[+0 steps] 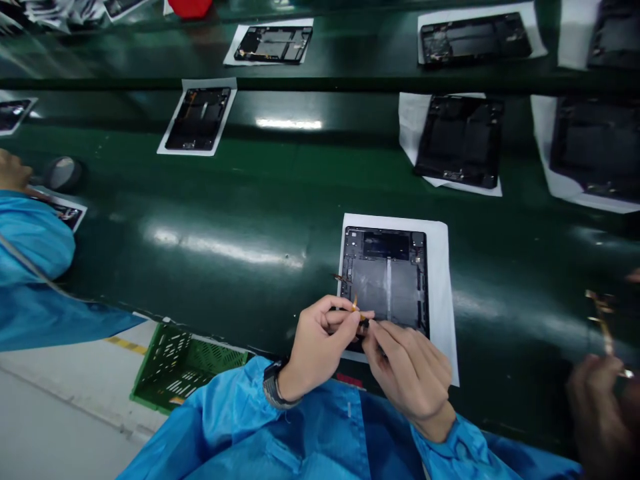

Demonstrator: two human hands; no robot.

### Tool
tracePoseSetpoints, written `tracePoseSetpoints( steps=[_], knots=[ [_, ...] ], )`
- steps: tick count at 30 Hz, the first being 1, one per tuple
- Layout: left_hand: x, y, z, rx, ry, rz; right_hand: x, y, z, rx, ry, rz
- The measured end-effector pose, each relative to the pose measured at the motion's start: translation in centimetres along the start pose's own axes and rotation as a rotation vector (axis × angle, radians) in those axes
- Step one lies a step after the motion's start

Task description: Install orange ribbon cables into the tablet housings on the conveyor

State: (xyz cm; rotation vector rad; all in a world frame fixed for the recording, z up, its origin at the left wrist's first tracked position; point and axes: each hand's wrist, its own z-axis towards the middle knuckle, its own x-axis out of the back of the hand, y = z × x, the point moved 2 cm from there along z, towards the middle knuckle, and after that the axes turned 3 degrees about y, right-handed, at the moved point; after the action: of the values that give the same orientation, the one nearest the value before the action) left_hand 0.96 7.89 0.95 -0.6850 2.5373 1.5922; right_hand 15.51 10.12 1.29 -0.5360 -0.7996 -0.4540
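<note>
An open tablet back frame (386, 277) lies on a white sheet (441, 280) on the dark green conveyor belt (240, 220), right in front of me. My left hand (317, 347) and my right hand (407, 370) meet at its near left corner. Both pinch a small orange flex cable (356, 308) between thumb and fingertips, just over the frame's lower left edge. A watch sits on my left wrist, and blue sleeves cover both arms.
Several more tablet frames on white sheets lie across the belt, such as one frame (200, 119) and another frame (461, 140). A green plastic crate (175, 363) stands on the floor at lower left. One co-worker's blue sleeve (35, 267) is at left; another person's hand (600, 400) holds a gold flex part at right.
</note>
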Motion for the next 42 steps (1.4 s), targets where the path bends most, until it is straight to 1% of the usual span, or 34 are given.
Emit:
tracePoseSetpoints(
  steps=[8, 13, 16, 18, 20, 21, 22, 24, 26, 27, 28, 30, 33, 38, 42],
  knots=[
    [-0.2, -0.5, 0.6, 0.036, 0.016, 0.004, 0.2, 0.8, -0.3, 0.137, -0.063, -0.056],
    [-0.2, -0.5, 0.6, 0.044, 0.016, 0.037, 0.4, 1.4, -0.2, 0.253, -0.044, -0.079],
    [-0.2, -0.5, 0.6, 0.055, 0.017, 0.034, 0.3, 2.0, -0.5, 0.272, -0.089, -0.065],
    [-0.3, -0.4, 0.7, 0.053, 0.016, 0.012, 0.3, 2.1, -0.6, 0.242, -0.094, -0.038],
    [-0.3, -0.4, 0.7, 0.032, 0.008, -0.013, 0.4, 1.8, -0.5, 0.132, -0.055, 0.035],
    [-0.3, -0.4, 0.8, 0.017, 0.006, -0.024, 0.5, 1.6, -0.4, 0.031, -0.030, 0.099],
    [-0.3, -0.5, 0.8, 0.003, 0.001, -0.030, 0.6, 1.3, -0.4, -0.106, 0.000, 0.178],
    [-0.2, -0.6, 0.7, -0.038, 0.008, -0.024, 0.7, 0.8, -0.4, -0.447, 0.056, 0.348],
    [-0.1, -0.8, 0.6, -0.109, 0.030, 0.011, 0.6, 0.2, -0.5, -0.766, 0.068, 0.508],
    [0.0, -0.8, 0.5, -0.159, 0.044, 0.044, 0.4, -0.2, -0.5, -0.884, 0.059, 0.577],
    [0.1, -0.7, 0.5, -0.216, 0.057, 0.085, 0.2, -0.5, -0.5, -0.966, 0.039, 0.639],
    [0.1, -0.6, 0.3, -0.319, 0.074, 0.174, -0.4, -1.0, -0.3, -1.060, 0.001, 0.738],
    [0.3, -0.3, 0.2, -0.417, 0.081, 0.269, -1.1, -1.4, 0.0, -1.133, 0.005, 0.785],
    [0.5, -0.5, 0.1, -0.483, 0.067, 0.354, -1.4, -1.4, 0.0, -1.159, 0.019, 0.781],
    [0.3, -0.7, 0.1, -0.489, 0.056, 0.379, -1.1, -1.2, 0.0, -1.140, 0.015, 0.765]
  ],
)
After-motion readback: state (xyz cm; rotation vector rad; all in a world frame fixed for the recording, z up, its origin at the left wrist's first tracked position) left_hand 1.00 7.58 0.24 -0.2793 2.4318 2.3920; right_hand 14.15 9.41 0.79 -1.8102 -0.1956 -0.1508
